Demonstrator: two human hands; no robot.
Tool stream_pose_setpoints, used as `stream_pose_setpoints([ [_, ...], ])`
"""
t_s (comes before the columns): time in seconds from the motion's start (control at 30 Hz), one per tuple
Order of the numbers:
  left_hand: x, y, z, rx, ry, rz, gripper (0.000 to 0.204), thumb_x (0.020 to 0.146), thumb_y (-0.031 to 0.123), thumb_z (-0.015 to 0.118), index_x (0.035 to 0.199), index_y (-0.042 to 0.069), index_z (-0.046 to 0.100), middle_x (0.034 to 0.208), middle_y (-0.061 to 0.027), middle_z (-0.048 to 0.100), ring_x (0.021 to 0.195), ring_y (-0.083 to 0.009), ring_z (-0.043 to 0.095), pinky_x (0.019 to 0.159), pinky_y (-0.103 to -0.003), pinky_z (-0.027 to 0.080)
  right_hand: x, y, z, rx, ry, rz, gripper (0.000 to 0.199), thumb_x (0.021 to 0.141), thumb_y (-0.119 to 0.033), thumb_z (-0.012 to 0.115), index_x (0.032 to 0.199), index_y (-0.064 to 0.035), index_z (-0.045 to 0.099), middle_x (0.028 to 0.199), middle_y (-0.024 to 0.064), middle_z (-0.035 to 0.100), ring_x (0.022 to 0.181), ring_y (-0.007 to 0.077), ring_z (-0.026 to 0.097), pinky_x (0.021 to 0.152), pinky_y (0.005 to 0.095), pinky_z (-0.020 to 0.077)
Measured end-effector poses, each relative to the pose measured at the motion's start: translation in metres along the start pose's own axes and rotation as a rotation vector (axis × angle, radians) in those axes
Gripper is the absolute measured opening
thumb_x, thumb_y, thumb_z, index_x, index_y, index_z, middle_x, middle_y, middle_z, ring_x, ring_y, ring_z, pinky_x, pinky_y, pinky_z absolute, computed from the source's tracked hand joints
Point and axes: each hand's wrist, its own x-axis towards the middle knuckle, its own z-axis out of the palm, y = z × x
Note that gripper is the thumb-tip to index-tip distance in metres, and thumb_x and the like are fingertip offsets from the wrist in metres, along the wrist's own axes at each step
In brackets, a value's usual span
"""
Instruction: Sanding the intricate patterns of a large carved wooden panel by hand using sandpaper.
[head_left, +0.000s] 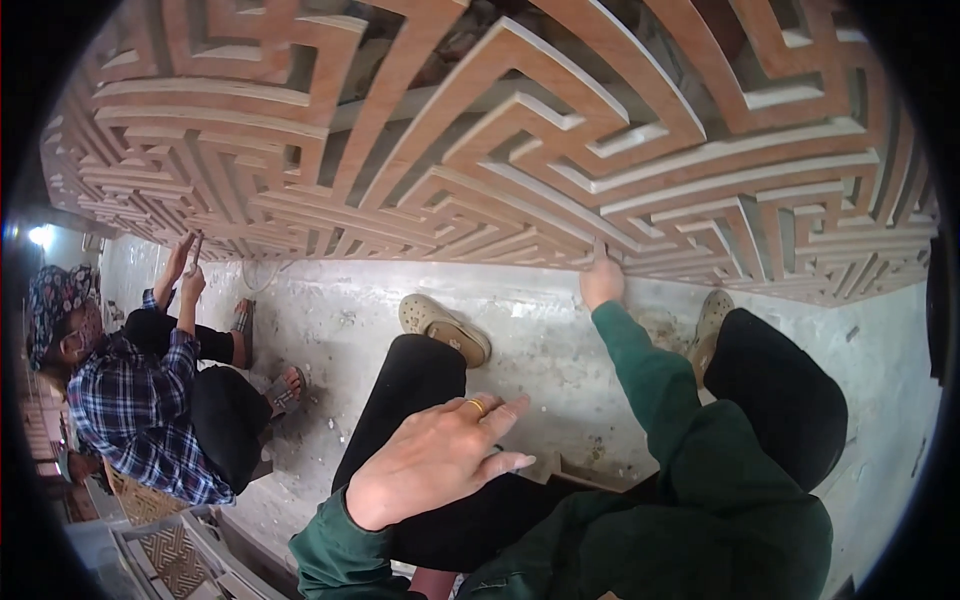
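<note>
A large wooden lattice panel [480, 215], brown-faced with pale cut edges and a maze-like fretwork, spans the upper view. My right hand [602, 278] touches its lower edge, one finger pointing up against the fretwork. The other fingers look curled, and whatever they may hold is hidden. Over my lap, my left hand [440, 455] is open and apart from the panel, thumb away from the slightly bent fingers. A ring circles one finger, and pale dust marks the fingertips.
To the left, a seated co-worker in a plaid shirt [140, 400] holds both hands up at the panel. Smaller lattice pieces [180, 560] lie in a box at lower left. My clogs [445, 330] rest on the dusty grey floor [330, 350].
</note>
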Motion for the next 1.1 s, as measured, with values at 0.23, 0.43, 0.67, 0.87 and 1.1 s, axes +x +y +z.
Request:
stream_pose_setpoints([
  [0.23, -0.004, 0.001, 0.002, -0.039, -0.013, 0.054, 0.054, 0.087, 0.042, 0.054, 0.123, 0.002, 0.048, 0.106, -0.0151, 0.057, 0.091, -0.0317, 0.058, 0.076, -0.037, 0.05, -0.019, -0.192, -0.012, 0.246, -0.02, -0.14, 0.049, 0.075, -0.009, 0.051, 0.123, -0.0109, 0.048, 0.078, 0.0254, 0.062, 0.077, 0.0441, 0.06, 0.072, 0.0511, 0.0464],
  [0.43, -0.009, -0.011, 0.005, -0.032, -0.034, -0.024, 0.053, 0.087, 0.041, 0.054, 0.123, 0.002, 0.049, 0.103, -0.0156, 0.057, 0.089, -0.0319, 0.059, 0.073, -0.038, 0.05, -0.003, -0.031, 0.006, -0.043, -0.015, -0.102, 0.046, 0.079, -0.016, 0.053, 0.124, -0.0106, 0.044, 0.084, 0.0223, 0.063, 0.081, 0.0423, 0.061, 0.069, 0.0507, 0.0483],
  [0.67, -0.012, -0.006, 0.006, -0.041, 0.004, 0.064, 0.051, 0.087, 0.034, 0.054, 0.122, -0.002, 0.047, 0.097, -0.0176, 0.057, 0.086, -0.0319, 0.06, 0.071, -0.039, 0.05, -0.012, -0.145, 0.002, 0.167, -0.077, -0.123, 0.053, 0.075, -0.015, 0.053, 0.126, -0.006, 0.042, 0.074, 0.0226, 0.062, 0.07, 0.0415, 0.061, 0.066, 0.0486, 0.0477],
  [0.87, -0.014, -0.008, 0.0, -0.085, -0.037, 0.008, 0.053, 0.088, 0.04, 0.052, 0.123, 0.001, 0.047, 0.105, -0.0169, 0.057, 0.094, -0.0333, 0.058, 0.076, -0.04, 0.049, -0.012, -0.191, -0.027, -0.009, -0.185, -0.247, 0.059, 0.075, -0.008, 0.051, 0.133, -0.014, 0.038, 0.084, 0.0195, 0.064, 0.077, 0.0394, 0.061, 0.069, 0.0488, 0.0482],
  [1.1, -0.016, -0.009, 0.001, -0.149, -0.008, 0.073, 0.046, 0.086, 0.032, 0.056, 0.117, -0.001, 0.048, 0.091, -0.0184, 0.058, 0.087, -0.0354, 0.059, 0.071, -0.042, 0.049, 0.011, -0.08, 0.003, 0.16, -0.024, -0.209, 0.057, 0.071, -0.007, 0.053, 0.126, -0.0131, 0.045, 0.084, 0.0253, 0.063, 0.082, 0.0423, 0.061, 0.075, 0.051, 0.0471],
])
